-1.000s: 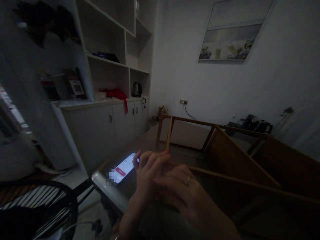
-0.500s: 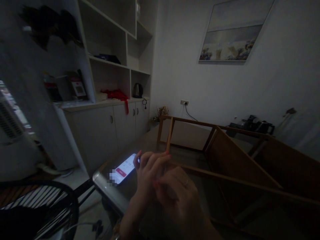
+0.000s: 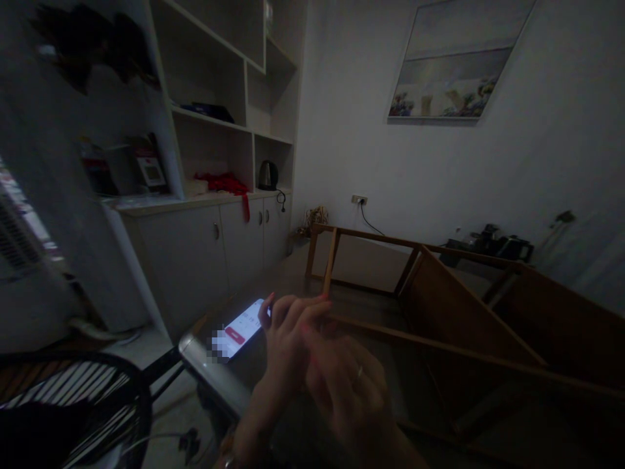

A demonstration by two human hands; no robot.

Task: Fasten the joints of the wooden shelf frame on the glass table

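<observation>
A wooden shelf frame (image 3: 361, 285) lies on its side on the dark tabletop (image 3: 289, 277). My left hand (image 3: 289, 329) is at its near left corner, fingers bent over the wood and closed on it. Close against that hand is my right hand (image 3: 352, 384), its thumb and fingers pinched together and slightly blurred. Whatever sits in the pinch is hidden or too small to name. A phone (image 3: 243, 327) with a lit screen rests on the tabletop to the left, partly behind my left fingers.
A black chair (image 3: 139, 391) stands at lower left, near the table's pale rounded edge (image 3: 209, 371). A white cabinet (image 3: 190, 260) with shelves, a red cloth (image 3: 224, 182) and a kettle (image 3: 268, 175) is behind. Dark appliances (image 3: 512, 247) stand at the right wall.
My right hand has shifted and turned slightly, its fingertips rising nearer to my left fingers. My left hand stays in almost the same place at the frame.
</observation>
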